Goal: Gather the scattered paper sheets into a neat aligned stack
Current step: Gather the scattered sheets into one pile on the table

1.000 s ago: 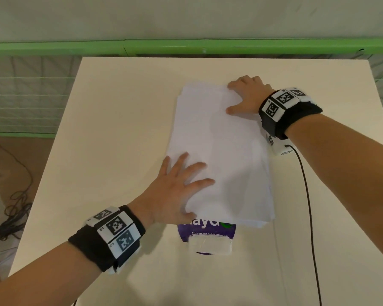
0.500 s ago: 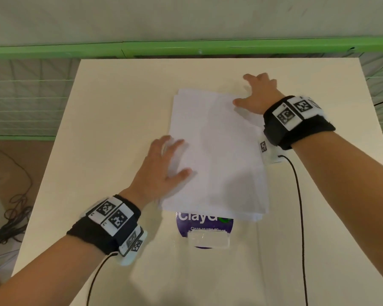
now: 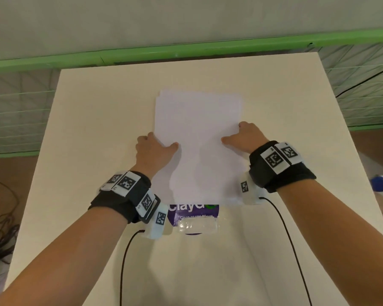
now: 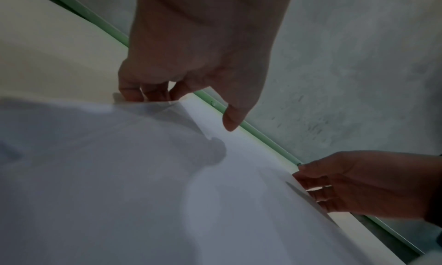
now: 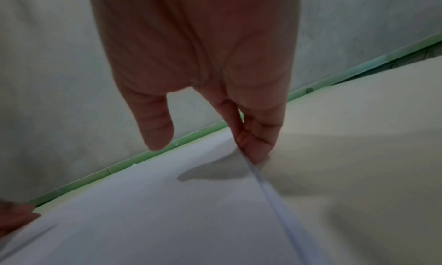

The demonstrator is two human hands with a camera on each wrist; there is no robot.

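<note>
At the frame's centre, my left hand (image 3: 153,149) and right hand (image 3: 244,138) grip opposite long edges of the white paper stack (image 3: 198,138), fingers curled under, thumbs on top, on the cream table (image 3: 93,120).

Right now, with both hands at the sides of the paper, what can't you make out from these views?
- Purple packet, head view: the paper stack covers its far part and cuts off the print.
- Left hand and right hand, head view: fingertips are tucked at the stack's edges, so the grip is unclear.
- Sheet count: edges are too thin and blurred in every view.
- Stack's near corners: cut off in both wrist views.
</note>
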